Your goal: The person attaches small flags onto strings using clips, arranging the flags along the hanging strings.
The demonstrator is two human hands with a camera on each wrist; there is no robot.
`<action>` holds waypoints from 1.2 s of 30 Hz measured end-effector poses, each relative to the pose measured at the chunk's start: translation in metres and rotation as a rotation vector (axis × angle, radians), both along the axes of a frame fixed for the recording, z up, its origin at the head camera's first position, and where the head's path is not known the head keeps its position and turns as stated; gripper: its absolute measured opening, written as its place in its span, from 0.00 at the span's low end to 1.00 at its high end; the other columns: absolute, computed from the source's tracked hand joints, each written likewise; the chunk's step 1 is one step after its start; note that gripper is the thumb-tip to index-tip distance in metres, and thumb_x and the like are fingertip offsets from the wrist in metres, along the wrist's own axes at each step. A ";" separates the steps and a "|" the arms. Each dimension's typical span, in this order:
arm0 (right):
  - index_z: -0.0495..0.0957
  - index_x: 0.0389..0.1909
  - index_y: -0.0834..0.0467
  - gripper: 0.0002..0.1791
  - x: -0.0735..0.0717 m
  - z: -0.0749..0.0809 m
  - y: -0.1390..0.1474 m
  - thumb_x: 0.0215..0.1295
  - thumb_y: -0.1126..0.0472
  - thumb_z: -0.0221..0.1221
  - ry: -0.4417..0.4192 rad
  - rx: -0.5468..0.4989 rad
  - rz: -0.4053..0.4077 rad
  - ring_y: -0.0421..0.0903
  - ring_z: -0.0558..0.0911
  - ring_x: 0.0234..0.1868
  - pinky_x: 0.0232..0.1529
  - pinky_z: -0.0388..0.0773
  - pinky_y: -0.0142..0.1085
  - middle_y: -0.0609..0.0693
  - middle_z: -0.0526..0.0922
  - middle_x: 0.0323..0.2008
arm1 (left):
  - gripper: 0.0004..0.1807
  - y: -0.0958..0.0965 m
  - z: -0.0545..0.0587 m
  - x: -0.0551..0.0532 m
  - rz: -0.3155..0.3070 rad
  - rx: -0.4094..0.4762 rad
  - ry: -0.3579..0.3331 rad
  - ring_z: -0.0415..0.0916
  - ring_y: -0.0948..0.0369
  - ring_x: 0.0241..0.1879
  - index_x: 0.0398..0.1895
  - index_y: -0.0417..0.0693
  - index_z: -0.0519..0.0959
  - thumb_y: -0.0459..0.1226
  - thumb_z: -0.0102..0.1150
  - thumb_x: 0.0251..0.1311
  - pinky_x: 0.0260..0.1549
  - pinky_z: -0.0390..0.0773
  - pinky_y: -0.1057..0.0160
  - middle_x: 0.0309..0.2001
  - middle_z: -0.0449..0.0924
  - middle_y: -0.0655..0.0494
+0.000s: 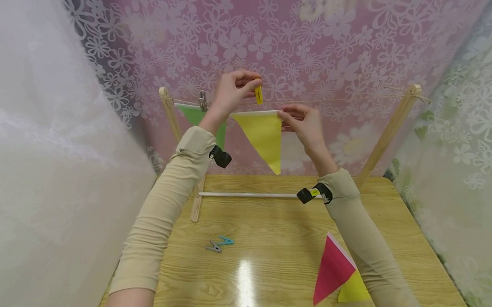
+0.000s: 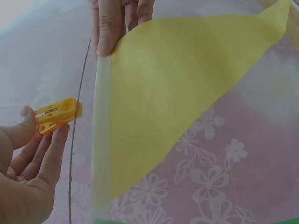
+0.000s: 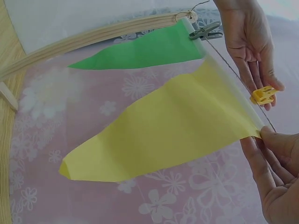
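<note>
My left hand (image 1: 233, 91) pinches a yellow clothespin (image 1: 258, 91) between thumb and fingers, just above the white top edge of a yellow pennant. In the left wrist view the clothespin's tip overlaps the string (image 2: 80, 84). My right hand (image 1: 306, 124) grips the right top corner of the yellow pennant (image 1: 263, 135), whose point hangs down. To the left, a green pennant (image 3: 149, 49) hangs from the string under a grey clothespin (image 3: 205, 31); my left forearm partly covers it in the head view.
Wooden posts stand at left (image 1: 170, 113) and right (image 1: 387, 135), string tied between them. A white rod (image 1: 247, 195) runs low between them. On the table (image 1: 273, 243) lie a blue clothespin (image 1: 226, 240), a grey clothespin (image 1: 213, 247), a red pennant (image 1: 333, 270) and another yellow pennant (image 1: 352, 290).
</note>
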State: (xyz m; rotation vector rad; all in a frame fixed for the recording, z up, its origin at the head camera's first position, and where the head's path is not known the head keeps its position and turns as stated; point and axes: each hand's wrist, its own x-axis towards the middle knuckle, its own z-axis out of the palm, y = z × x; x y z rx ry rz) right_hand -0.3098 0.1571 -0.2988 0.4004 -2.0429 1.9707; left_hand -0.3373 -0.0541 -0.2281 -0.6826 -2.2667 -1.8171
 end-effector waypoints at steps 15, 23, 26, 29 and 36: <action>0.83 0.49 0.69 0.16 0.002 -0.003 0.000 0.67 0.62 0.66 -0.001 0.021 -0.026 0.39 0.87 0.29 0.33 0.86 0.31 0.46 0.88 0.35 | 0.16 0.001 -0.006 0.006 0.052 -0.134 0.030 0.85 0.59 0.47 0.53 0.41 0.85 0.41 0.63 0.68 0.45 0.84 0.67 0.50 0.86 0.49; 0.83 0.48 0.69 0.15 0.001 -0.005 0.000 0.67 0.63 0.67 0.003 -0.004 -0.017 0.40 0.87 0.29 0.33 0.86 0.32 0.46 0.88 0.35 | 0.16 0.003 -0.009 0.006 0.056 -0.157 0.021 0.84 0.60 0.48 0.53 0.42 0.85 0.41 0.64 0.68 0.46 0.84 0.66 0.50 0.86 0.50; 0.83 0.48 0.69 0.14 0.002 -0.004 0.000 0.67 0.63 0.66 0.007 -0.010 -0.016 0.40 0.87 0.29 0.33 0.86 0.32 0.46 0.88 0.34 | 0.16 0.004 -0.010 0.006 0.063 -0.167 0.017 0.84 0.60 0.47 0.53 0.44 0.85 0.42 0.64 0.68 0.47 0.84 0.65 0.50 0.86 0.51; 0.83 0.48 0.69 0.14 0.002 -0.004 0.000 0.67 0.63 0.66 0.004 -0.009 -0.015 0.39 0.87 0.29 0.33 0.86 0.31 0.46 0.88 0.35 | 0.16 0.004 -0.010 0.006 0.064 -0.168 0.008 0.85 0.60 0.47 0.53 0.44 0.85 0.43 0.64 0.68 0.48 0.84 0.64 0.50 0.86 0.51; 0.83 0.48 0.69 0.15 0.003 -0.004 0.000 0.67 0.63 0.67 -0.002 -0.006 -0.010 0.40 0.88 0.30 0.34 0.86 0.32 0.47 0.88 0.35 | 0.17 0.004 -0.012 0.007 0.054 -0.172 -0.009 0.84 0.60 0.47 0.54 0.44 0.84 0.43 0.63 0.68 0.47 0.83 0.67 0.50 0.85 0.51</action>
